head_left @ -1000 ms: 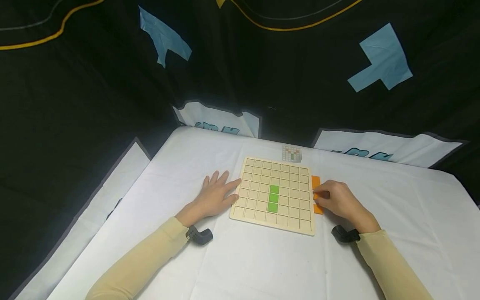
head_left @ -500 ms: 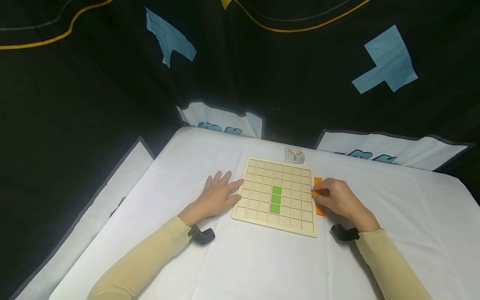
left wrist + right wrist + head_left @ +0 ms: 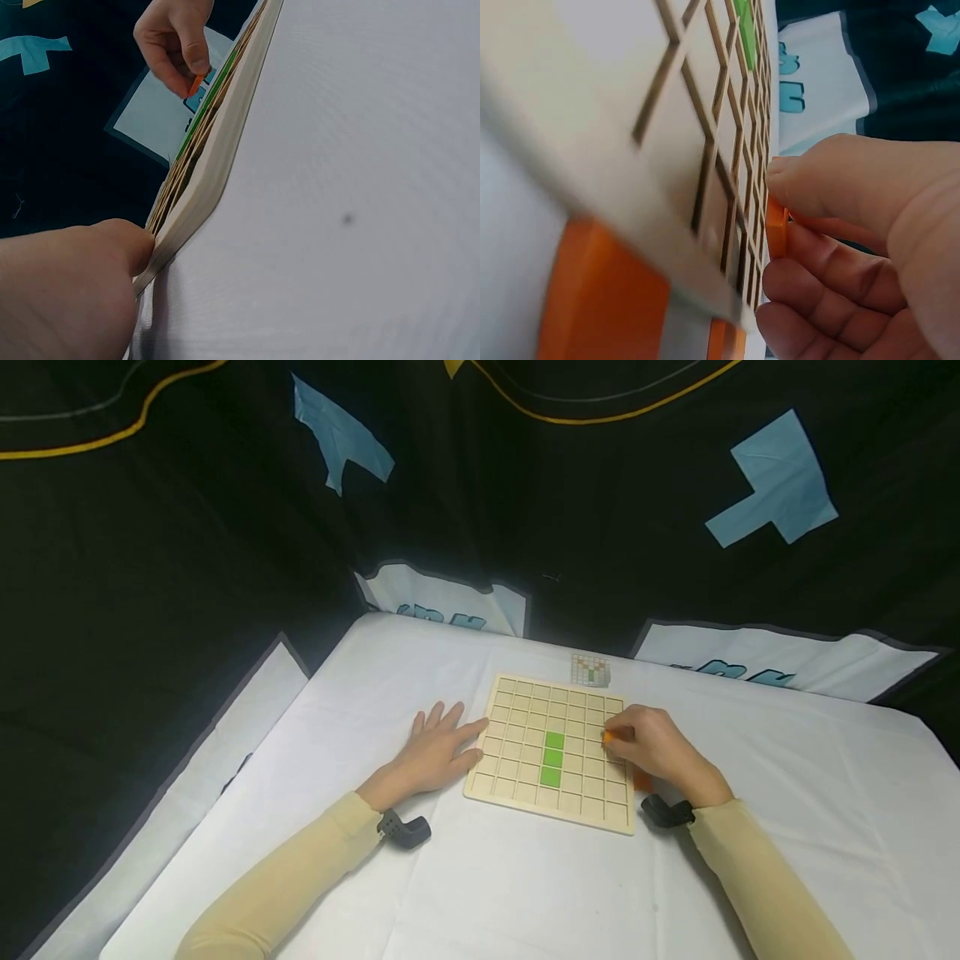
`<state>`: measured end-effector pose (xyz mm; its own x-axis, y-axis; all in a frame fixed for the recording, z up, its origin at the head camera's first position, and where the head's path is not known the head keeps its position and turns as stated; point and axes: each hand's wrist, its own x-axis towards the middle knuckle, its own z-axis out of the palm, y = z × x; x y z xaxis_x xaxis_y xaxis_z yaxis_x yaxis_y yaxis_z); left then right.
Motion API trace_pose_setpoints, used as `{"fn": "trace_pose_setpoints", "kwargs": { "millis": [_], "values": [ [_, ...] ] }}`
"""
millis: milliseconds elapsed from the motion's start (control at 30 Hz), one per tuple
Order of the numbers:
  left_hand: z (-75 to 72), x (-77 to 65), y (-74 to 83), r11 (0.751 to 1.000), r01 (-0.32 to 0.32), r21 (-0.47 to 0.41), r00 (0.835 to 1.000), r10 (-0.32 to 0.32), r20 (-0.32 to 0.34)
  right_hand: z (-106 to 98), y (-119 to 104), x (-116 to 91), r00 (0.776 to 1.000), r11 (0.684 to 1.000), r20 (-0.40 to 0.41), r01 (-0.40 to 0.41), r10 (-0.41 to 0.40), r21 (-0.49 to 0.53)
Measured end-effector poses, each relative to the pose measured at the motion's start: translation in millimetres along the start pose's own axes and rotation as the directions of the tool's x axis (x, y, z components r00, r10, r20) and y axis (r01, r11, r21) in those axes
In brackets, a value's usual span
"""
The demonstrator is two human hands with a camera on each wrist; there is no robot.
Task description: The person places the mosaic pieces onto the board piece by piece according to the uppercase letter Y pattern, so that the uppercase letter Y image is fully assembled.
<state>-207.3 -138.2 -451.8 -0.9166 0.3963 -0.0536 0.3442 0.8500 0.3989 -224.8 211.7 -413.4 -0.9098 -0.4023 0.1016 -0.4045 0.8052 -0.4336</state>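
Note:
A pale wooden grid board (image 3: 517, 768) lies on the white-covered table, with a column of 3 green squares (image 3: 552, 758) set near its middle. My left hand (image 3: 430, 756) rests at the board's left edge, thumb and index finger touching the rim, the other fingers spread on the cloth. Over the board's right side, my right hand (image 3: 651, 745) pinches a small orange tile (image 3: 777, 225) between thumb and fingers. Beside the right edge, partly hidden by that hand, more orange tiles (image 3: 642, 780) lie on the cloth; the right wrist view shows two orange pieces (image 3: 604, 300) below the rim.
Behind the board lies a small card (image 3: 589, 670) printed with a grid and coloured squares. White cloth (image 3: 525, 893) covers the table. A black curtain (image 3: 480, 493) with blue patches hangs along the back and left.
My right hand has moved left from the orange tiles beside the board to over its right columns, now carrying an orange tile. The left hand keeps its place at the left edge.

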Motion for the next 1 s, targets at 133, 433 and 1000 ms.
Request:
{"fn": "trace_pose_setpoints", "kwargs": {
  "millis": [133,433,1000],
  "values": [
    [0.0,0.2,0.9,1.000,-0.001,-0.003,1.000,0.001,0.001,3,-5,7,1.000,1.000,0.005,0.005,-0.005,0.000],
    [-1.2,0.2,2.1,1.000,0.004,-0.002,1.000,-0.004,0.003,7,-13,19,0.998,0.998,-0.004,0.057,-0.057,0.017],
    [-1.0,0.3,0.7,1.000,-0.004,-0.008,1.000,0.004,0.001,17,-38,48,0.988,0.987,-0.007,0.156,-0.156,0.041]
  ]
}}
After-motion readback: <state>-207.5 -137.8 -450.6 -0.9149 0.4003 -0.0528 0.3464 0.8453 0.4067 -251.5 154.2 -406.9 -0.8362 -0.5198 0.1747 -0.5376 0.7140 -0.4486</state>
